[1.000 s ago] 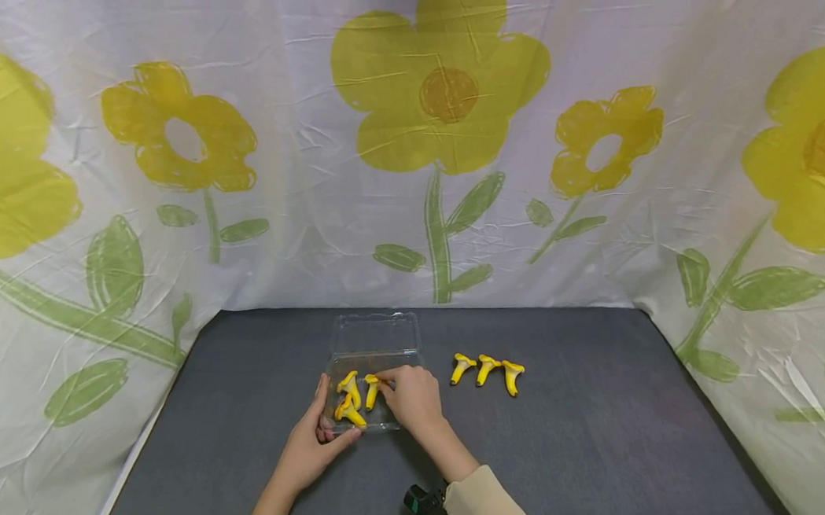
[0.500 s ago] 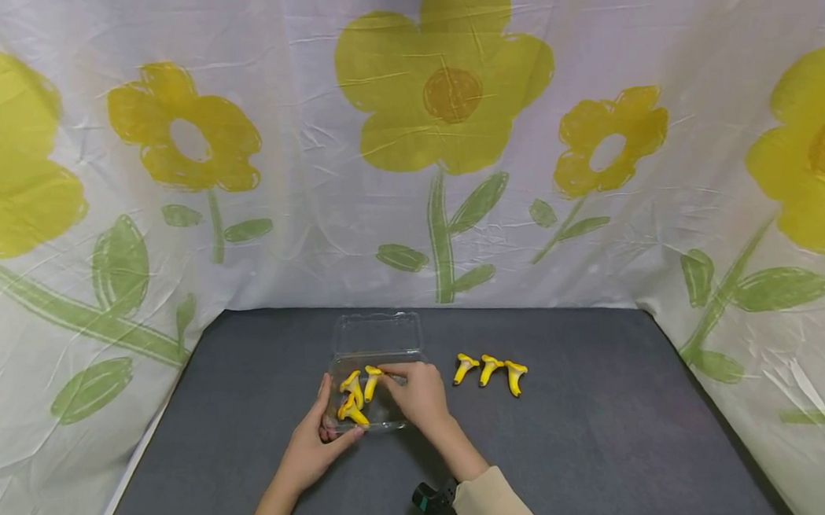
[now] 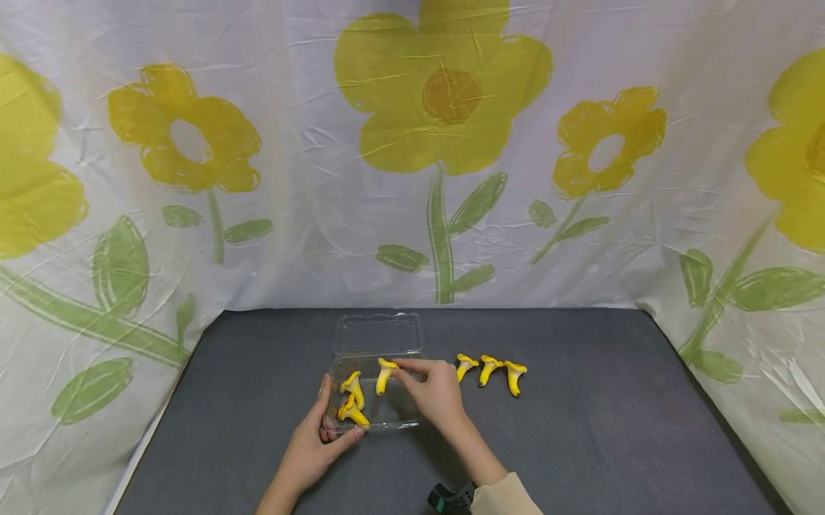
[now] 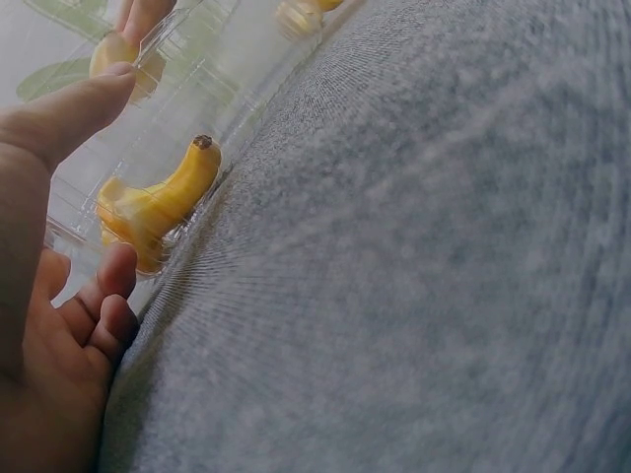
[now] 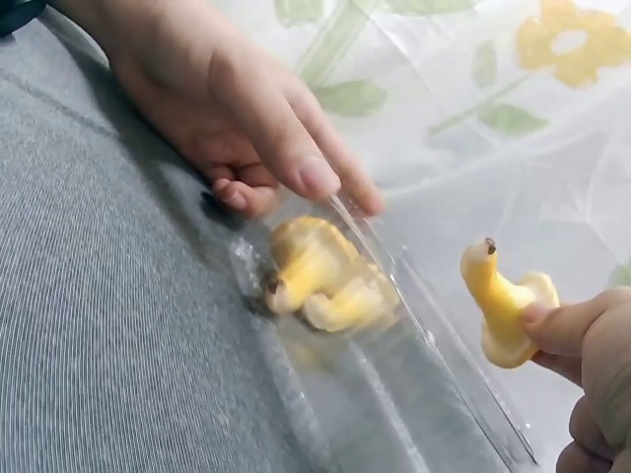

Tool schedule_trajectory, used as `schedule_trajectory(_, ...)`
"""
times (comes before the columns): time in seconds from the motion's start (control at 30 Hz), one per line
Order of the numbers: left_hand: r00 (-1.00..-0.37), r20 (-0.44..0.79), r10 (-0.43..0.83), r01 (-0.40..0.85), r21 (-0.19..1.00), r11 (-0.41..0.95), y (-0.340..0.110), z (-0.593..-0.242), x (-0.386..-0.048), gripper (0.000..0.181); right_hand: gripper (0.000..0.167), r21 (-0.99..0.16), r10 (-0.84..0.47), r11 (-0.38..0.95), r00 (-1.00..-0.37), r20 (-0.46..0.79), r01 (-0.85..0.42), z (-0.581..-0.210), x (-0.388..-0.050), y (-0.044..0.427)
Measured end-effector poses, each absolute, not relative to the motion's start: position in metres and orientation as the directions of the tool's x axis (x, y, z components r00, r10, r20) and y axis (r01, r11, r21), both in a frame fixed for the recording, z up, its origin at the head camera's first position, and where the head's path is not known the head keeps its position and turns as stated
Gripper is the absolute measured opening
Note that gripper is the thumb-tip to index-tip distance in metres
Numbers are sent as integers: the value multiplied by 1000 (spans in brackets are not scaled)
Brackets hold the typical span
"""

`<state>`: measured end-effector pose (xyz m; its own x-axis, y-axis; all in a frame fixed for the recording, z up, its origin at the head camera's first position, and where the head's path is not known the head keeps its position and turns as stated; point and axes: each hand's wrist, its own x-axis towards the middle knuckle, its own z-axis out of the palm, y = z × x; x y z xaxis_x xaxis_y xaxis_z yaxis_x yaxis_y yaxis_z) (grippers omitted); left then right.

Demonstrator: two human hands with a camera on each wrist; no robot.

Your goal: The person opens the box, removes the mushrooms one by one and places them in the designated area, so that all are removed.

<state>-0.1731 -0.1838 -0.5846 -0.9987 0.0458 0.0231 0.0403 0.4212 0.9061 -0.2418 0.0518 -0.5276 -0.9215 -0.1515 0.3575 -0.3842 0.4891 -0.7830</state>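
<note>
A yellow chanterelle mushroom (image 3: 386, 376) is pinched by its cap between the thumb and fingers of my right hand (image 3: 436, 390), above the clear plastic clamshell container (image 3: 394, 425). In the right wrist view this mushroom (image 5: 505, 307) is held apart from the container wall, stem end up. My left hand (image 3: 317, 440) holds the container's near left corner, thumb along the front rim (image 5: 317, 175) and fingers at the left side. Two chanterelles (image 3: 353, 389) lie inside at the left. One of them (image 4: 163, 202) shows through the wall in the left wrist view.
Three more chanterelles (image 3: 490, 368) lie in a row on the dark grey tabletop (image 3: 593, 435), right of the container. The container's clear lid (image 3: 378, 334) lies open at the back. A flower-printed curtain (image 3: 296, 217) closes off the back and sides.
My right hand has moved right and slightly back with the pinched chanterelle, away from the two in the container. The left hand stays at the container's corner.
</note>
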Motion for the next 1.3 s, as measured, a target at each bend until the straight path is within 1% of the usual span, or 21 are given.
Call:
schedule_trajectory(0.1,-999,14,46,33,905,425,-183,-583,-173,117,20,-796,-135,482,-929,344,-365,-528,-240,60)
schedule_trajectory(0.27,-999,1,44,20,905,424,-183,-581,-172,117,21,-790,-127,485,-924,361,-375,-524,-236,78)
schedule_trajectory(0.43,-999,10,53,31,907,419,-182,-582,-174,117,21,-780,-70,507,-920,386,-366,-523,-235,100)
schedule_trajectory(0.7,-999,10,49,30,906,423,-183,-583,-173,117,21,-797,21,500,-916,401,-337,-526,-230,128)
schedule_trajectory(1.07,-999,-4,42,15,900,437,-183,-581,-172,117,19,-785,72,506,-889,452,-358,-546,-222,160)
schedule_trajectory(1.3,-999,-11,36,6,897,442,-182,-580,-172,118,16,-767,55,552,-904,424,-326,-563,-216,168)
